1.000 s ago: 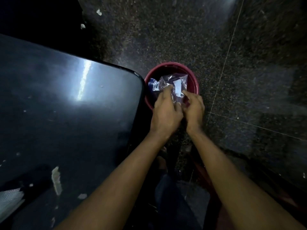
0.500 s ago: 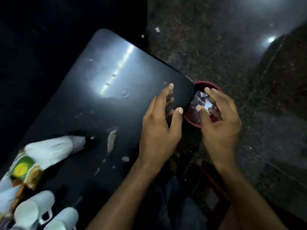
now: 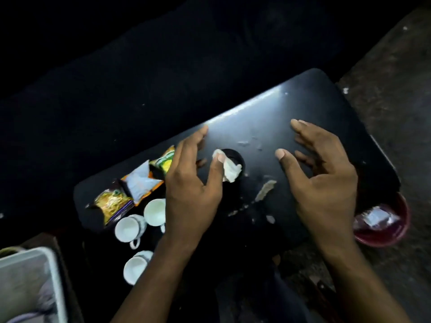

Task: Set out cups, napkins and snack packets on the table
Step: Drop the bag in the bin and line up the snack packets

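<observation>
A dark table (image 3: 291, 108) fills the middle of the view. My left hand (image 3: 190, 183) hovers over it with fingers spread and nothing in it, its thumb in front of a white napkin (image 3: 231, 171) stuffed in a dark cup (image 3: 235, 157). To its left lie three snack packets (image 3: 137, 183). Three white cups (image 3: 128, 228) stand by the near left edge; one (image 3: 154, 212) is partly hidden by my left hand. My right hand (image 3: 324, 183) is open and empty above the table's right half.
A red bucket (image 3: 401, 229) stands on the floor at the table's right corner with a clear plastic packet (image 3: 375, 216) inside. A grey tub (image 3: 30, 283) sits at the lower left. Speckled stone floor (image 3: 396, 78) lies to the right. The area behind the table is dark.
Both hands let go of the clear packet in the bucket and moved left over the table. The view swung left, which brought the cups and snack packets in.
</observation>
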